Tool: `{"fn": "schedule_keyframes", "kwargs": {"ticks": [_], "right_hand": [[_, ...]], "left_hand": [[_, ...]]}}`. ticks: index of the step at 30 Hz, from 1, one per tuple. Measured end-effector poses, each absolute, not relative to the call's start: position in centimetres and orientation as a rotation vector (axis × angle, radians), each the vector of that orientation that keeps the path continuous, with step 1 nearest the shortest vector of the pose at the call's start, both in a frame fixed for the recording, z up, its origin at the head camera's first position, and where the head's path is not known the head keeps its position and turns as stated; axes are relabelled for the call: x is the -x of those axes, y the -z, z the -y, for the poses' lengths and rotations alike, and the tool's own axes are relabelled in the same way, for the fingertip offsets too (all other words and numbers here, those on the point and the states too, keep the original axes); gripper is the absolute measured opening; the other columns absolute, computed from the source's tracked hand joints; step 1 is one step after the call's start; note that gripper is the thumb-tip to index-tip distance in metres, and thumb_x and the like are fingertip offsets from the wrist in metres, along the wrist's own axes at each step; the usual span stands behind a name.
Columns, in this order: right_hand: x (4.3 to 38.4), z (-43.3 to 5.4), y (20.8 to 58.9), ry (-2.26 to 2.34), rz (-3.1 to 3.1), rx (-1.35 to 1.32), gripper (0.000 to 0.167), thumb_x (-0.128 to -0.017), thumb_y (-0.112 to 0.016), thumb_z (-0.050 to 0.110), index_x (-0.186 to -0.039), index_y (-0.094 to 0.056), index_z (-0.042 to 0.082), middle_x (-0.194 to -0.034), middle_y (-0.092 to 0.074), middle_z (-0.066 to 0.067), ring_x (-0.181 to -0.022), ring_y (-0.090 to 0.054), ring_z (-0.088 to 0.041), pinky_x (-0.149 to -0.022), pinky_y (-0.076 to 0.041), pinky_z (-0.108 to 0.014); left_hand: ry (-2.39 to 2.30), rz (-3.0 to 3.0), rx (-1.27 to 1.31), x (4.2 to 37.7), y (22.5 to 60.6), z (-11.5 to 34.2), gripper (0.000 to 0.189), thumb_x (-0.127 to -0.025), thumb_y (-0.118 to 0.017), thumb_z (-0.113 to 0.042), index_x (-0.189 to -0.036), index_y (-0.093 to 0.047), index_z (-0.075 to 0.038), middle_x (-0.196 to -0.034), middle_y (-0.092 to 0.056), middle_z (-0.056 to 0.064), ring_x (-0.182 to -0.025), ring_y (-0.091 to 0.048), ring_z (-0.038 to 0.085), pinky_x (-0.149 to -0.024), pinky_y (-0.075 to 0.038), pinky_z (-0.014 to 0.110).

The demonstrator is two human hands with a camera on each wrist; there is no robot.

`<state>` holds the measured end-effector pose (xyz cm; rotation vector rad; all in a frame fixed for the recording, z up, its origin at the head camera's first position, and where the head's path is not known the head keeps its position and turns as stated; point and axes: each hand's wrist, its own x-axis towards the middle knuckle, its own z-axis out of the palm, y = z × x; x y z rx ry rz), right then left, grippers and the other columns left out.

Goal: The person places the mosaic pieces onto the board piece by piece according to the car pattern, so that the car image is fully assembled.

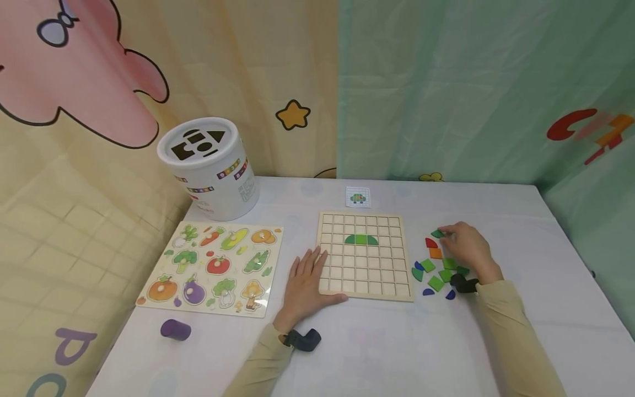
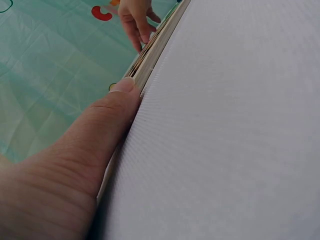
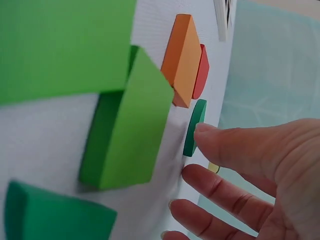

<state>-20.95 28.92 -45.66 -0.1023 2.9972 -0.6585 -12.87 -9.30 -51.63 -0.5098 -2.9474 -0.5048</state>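
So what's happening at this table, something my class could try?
A person steadies a gridded board with the left hand, while the right hand touches a dark green piece with its thumb. A short row of green pieces sits on the board; a picture card lies beyond it, and other loose pieces lie to the right.

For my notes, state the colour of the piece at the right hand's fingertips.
The piece is dark green, best seen in the right wrist view.

Right of right hand [image 1: 466, 246], pinching green piece [image 1: 436, 234] — room to pass; just nearer, red piece [image 1: 431, 242], orange square [image 1: 436, 253] in way — grid board [image 1: 367, 274] leftward.
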Motion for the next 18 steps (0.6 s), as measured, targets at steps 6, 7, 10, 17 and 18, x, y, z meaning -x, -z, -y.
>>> {"fn": "schedule_keyframes", "kwargs": {"ticks": [6, 7, 10, 17, 18], "right_hand": [[21.03, -28.43, 45.13, 0.593, -2.986, 0.027, 0.035, -0.089, -0.063, 0.015, -0.119, -0.063, -0.004, -0.104, -0.058, -0.027, -0.088, -0.055, -0.039, -0.073, -0.049, -0.051], [21.02, -28.39, 45.08, 0.583, -2.988, 0.014, 0.035, -0.089, -0.064, 0.015, -0.118, -0.064, -0.004, -0.102, -0.059, -0.026, -0.086, -0.055, -0.038, -0.07, -0.05, -0.05], [20.99, -28.35, 45.03, 0.554, -3.005, 0.008, 0.032, -0.087, -0.067, 0.015, -0.113, -0.066, -0.005, -0.098, -0.06, -0.023, -0.083, -0.056, -0.036, -0.067, -0.05, -0.046], [20.87, -28.35, 44.79, 0.591, -2.981, 0.021, 0.028, -0.085, -0.069, 0.016, -0.104, -0.065, -0.005, -0.092, -0.061, -0.02, -0.08, -0.054, -0.034, -0.065, -0.048, -0.045], [20.86, -28.36, 44.73, 0.613, -2.964, 0.013, 0.029, -0.085, -0.069, 0.017, -0.103, -0.063, -0.005, -0.092, -0.061, -0.02, -0.08, -0.054, -0.034, -0.066, -0.048, -0.045]], "left_hand": [[0.511, 2.948, 0.51, 12.88, 51.71, 9.25, 0.113, -0.068, -0.06, -0.077, -0.151, -0.024, -0.011, -0.156, -0.018, 0.008, -0.143, -0.009, 0.024, -0.113, -0.005, 0.043], [0.513, 2.947, 0.511, 12.89, 51.72, 9.26, 0.113, -0.068, -0.06, -0.077, -0.151, -0.024, -0.011, -0.156, -0.018, 0.008, -0.143, -0.009, 0.024, -0.113, -0.005, 0.043], [0.512, 2.942, 0.51, 12.87, 51.69, 9.3, 0.113, -0.068, -0.061, -0.077, -0.151, -0.024, -0.011, -0.156, -0.019, 0.008, -0.143, -0.009, 0.024, -0.113, -0.006, 0.044], [0.506, 2.944, 0.51, 12.9, 51.8, 9.31, 0.113, -0.068, -0.06, -0.078, -0.151, -0.023, -0.011, -0.156, -0.018, 0.007, -0.143, -0.009, 0.024, -0.113, -0.005, 0.043], [0.508, 2.94, 0.511, 12.9, 51.8, 9.3, 0.113, -0.068, -0.06, -0.078, -0.151, -0.023, -0.011, -0.156, -0.018, 0.007, -0.143, -0.009, 0.024, -0.113, -0.005, 0.044]]}}
